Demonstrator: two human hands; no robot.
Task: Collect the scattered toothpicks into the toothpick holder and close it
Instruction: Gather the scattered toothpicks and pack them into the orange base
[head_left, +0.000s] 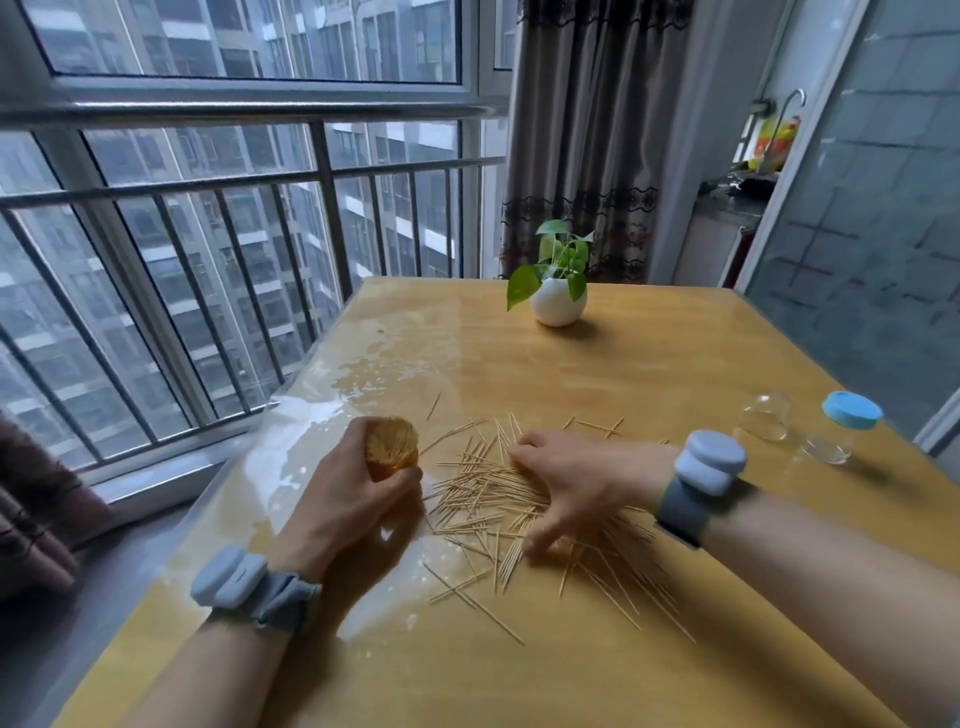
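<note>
Toothpicks, thin pale wooden sticks, lie loose on the yellow table under and just left of the right hand, lying every way, its fingers spread and pressing them. The left hand, just beside, is clenched around an upright gathered bundle. The clear holder with blue lid stands well apart to the right.

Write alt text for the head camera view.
A person's left hand grips a bundle of toothpicks while the right hand presses on loose toothpicks scattered over a yellow table. A clear holder, a blue-capped jar and a potted plant stand farther back.
</note>
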